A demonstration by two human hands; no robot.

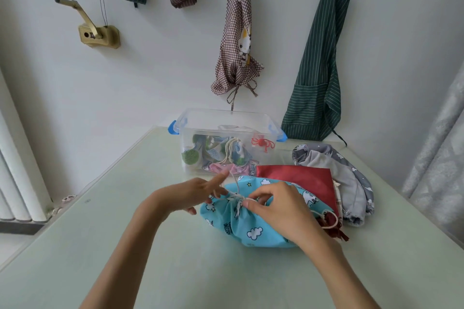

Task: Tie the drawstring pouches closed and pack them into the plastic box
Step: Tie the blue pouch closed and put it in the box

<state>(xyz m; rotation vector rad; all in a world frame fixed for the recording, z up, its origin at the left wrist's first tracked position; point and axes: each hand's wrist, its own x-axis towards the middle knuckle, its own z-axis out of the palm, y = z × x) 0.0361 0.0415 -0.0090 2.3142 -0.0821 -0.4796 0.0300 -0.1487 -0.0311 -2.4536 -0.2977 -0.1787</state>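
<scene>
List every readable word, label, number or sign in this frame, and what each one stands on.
"UNICORN": dark print on the blue pouch, running sideways near its lower left edge.
A second, smaller line of print beside it on the same pouch: too blurred to read.
The plastic box, the red pouch, the grey pouch and the aprons on the wall show no readable text.

A pale green table point(100, 246) stands against a white wall point(163, 70). A striped green apron point(319, 78) hangs at one o'clock, a radiator point(17, 183) at nine.
</scene>
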